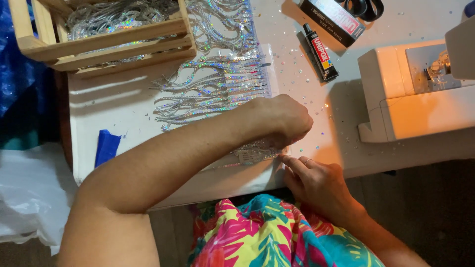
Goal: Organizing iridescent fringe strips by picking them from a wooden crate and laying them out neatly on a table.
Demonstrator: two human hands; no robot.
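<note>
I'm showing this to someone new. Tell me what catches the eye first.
The glittering sequin fringe fanned over the white table, centre frame, under the left hand. The right hand rests at the table's near edge, fingers touching the trim. A white sewing machine sits right; a wooden crate top left.

Sewing machine (415, 99) blocks right; crate (104, 37) blocks far-left.

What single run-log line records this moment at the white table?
left hand: fist pressing silver holographic sequin fringe | right hand: fingertips at fringe's near edge | black glue tube: lying untouched
</note>
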